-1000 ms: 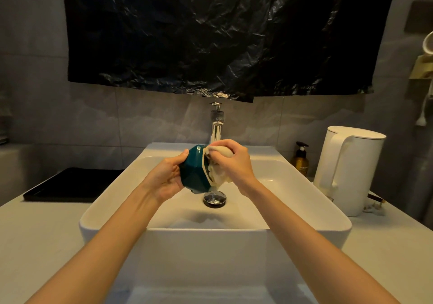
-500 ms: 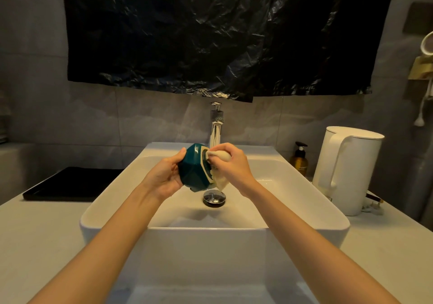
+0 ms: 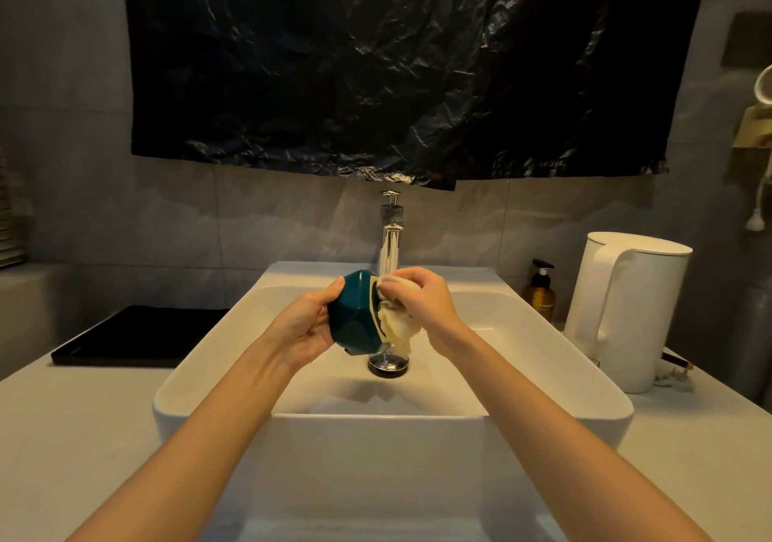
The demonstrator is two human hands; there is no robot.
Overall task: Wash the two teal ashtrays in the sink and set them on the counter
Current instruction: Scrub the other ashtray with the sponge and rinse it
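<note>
One teal faceted ashtray [image 3: 354, 319] is held on its side above the white sink [image 3: 543, 357], over the drain [image 3: 387, 364]. My left hand [image 3: 305, 328] grips its underside from the left. My right hand [image 3: 422, 303] grips a cream cloth [image 3: 397, 330] and presses it against the ashtray's cream rim and opening. Part of the cloth hangs down below the ashtray. A second ashtray is not in view.
A chrome tap [image 3: 390, 240] stands behind the hands. A black tray [image 3: 138, 334] lies on the counter to the left. On the right stand a white kettle [image 3: 626, 311] and an amber pump bottle [image 3: 539, 293]. Black plastic sheeting [image 3: 409, 61] covers the wall above.
My right hand has shifted the cloth slightly upward along the ashtray's rim. The ashtray stays on its side in my left hand, over the drain.
</note>
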